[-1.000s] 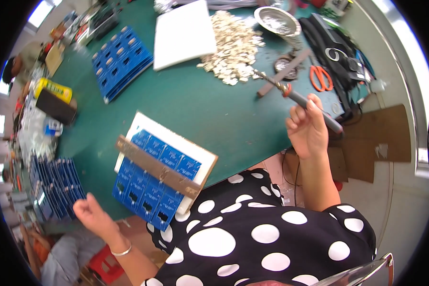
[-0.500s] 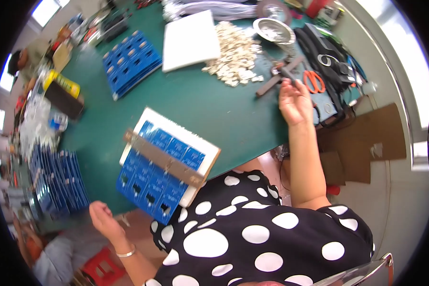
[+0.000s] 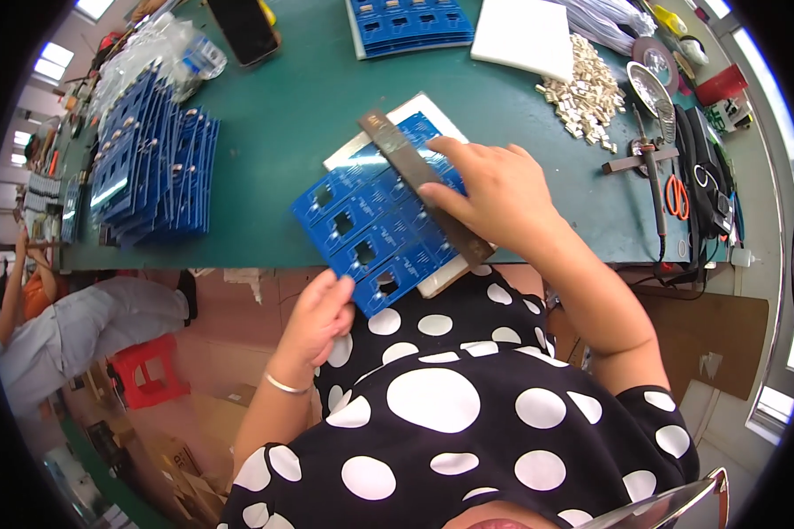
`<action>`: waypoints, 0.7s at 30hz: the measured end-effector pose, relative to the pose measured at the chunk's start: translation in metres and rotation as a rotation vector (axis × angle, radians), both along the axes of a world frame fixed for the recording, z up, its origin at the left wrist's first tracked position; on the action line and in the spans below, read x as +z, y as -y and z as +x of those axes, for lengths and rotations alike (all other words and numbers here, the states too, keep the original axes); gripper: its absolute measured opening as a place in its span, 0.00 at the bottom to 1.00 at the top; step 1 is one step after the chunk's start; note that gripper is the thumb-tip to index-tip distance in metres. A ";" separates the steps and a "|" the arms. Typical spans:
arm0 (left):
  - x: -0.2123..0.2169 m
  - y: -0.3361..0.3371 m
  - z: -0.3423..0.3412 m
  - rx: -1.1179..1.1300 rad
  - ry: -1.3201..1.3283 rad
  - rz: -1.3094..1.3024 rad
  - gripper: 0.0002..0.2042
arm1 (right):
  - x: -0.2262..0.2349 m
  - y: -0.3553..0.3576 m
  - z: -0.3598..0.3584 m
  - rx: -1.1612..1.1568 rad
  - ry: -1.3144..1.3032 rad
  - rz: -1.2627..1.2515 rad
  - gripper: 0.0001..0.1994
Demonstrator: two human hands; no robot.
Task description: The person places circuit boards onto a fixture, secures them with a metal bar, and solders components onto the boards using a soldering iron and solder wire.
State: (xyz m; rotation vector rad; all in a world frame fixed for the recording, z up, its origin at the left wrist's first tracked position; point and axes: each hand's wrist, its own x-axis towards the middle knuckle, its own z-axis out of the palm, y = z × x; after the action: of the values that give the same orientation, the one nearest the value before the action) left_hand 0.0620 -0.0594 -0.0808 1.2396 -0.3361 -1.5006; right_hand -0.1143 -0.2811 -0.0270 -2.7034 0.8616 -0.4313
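Note:
A blue circuit board panel with several square cutouts lies on a white pad at the table's front edge, its near corner jutting past it. Across the panel runs a brown metal bar. My left hand is closed, with thumb and fingertips at the panel's near corner. Above the panel's right side, my right hand has thumb and index finger apart. Its thumb lies over the bar and the index fingertip is over the panel; the other fingers are partly hidden.
Upright blue panels stand at left; more panels are stacked at the back. A white slab, a pile of small pale parts, a soldering iron and orange-handled scissors occupy the right. A person's legs show at left.
My right hand has come from beside the soldering iron to the bar and panel. The left hand has moved up to the panel's near corner. The view has shifted.

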 end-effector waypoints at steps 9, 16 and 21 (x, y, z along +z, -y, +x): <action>-0.008 0.015 -0.011 -0.042 -0.118 -0.039 0.15 | -0.004 0.013 0.022 -0.079 -0.034 0.256 0.26; 0.069 -0.016 0.052 0.134 0.823 -0.254 0.14 | -0.011 0.043 -0.095 -0.306 0.158 0.202 0.27; 0.152 -0.026 0.160 0.649 2.226 -0.264 0.26 | -0.048 0.039 -0.123 -0.339 0.013 0.041 0.27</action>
State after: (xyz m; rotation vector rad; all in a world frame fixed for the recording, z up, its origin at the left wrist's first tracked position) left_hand 0.2220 -0.0335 0.0712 1.9592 -1.2444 0.9666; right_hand -0.2370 -0.3202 -0.0747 -2.5173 1.3158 -0.4923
